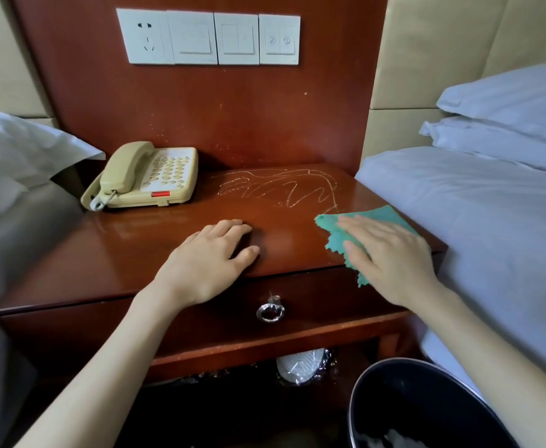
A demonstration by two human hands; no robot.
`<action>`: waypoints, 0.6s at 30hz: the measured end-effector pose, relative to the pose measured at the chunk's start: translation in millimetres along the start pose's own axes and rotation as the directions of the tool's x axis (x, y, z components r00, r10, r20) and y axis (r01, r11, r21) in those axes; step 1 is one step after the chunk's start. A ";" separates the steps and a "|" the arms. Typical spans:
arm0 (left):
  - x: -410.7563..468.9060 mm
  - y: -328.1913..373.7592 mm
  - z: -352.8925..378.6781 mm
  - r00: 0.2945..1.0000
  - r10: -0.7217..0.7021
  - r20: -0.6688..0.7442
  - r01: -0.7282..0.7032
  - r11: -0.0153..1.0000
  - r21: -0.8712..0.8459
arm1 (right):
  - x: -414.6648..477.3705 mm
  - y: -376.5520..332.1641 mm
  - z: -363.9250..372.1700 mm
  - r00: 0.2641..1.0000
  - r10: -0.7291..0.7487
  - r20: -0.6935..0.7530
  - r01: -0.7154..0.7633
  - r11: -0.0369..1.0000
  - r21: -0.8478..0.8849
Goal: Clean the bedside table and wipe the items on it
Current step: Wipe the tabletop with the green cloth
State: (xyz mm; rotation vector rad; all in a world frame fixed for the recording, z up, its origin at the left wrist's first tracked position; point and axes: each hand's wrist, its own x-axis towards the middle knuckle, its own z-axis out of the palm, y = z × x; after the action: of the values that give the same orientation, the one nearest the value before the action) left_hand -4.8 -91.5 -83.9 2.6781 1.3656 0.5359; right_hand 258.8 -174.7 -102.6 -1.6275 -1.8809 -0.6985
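The reddish wooden bedside table [142, 240] stands between two beds. A beige telephone [145, 176] sits at its back left. Pale scribbled marks [278, 185] streak the top at the back right. A green cloth [375, 218] lies flat on the front right corner, and my right hand [388, 253] presses on it with straight fingers. My left hand [207, 263] rests flat on the table's front edge, near the middle, holding nothing.
A drawer with a metal ring pull [270, 312] is below the top. A black bin [420, 405] stands at the lower right. White pillows [507, 124] and bedding flank both sides. Switches and a socket [207, 37] are on the back panel. A wrapped white item [304, 367] lies underneath.
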 end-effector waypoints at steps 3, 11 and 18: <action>0.0 0.7 0.9 1.000 -0.002 -0.005 0.002 1.000 0.005 | -4.6 -4.3 11.5 0.959 0.082 -0.273 -0.103 0.993 -0.064; 0.5 1.7 0.5 1.000 0.000 -0.004 0.001 1.000 0.009 | 11.2 -76.8 31.4 0.963 0.008 -0.268 -0.009 1.000 -0.002; 0.7 -1.2 -1.0 1.000 0.002 0.027 -0.002 1.000 -0.007 | 6.2 -51.2 24.1 0.957 -0.144 -0.254 0.123 0.988 -0.095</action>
State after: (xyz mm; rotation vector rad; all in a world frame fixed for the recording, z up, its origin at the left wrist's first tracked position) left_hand -5.7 -90.3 -83.1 2.6718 1.3515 0.5017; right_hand 205.7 -160.3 -117.0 -1.3859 -1.8016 -1.0033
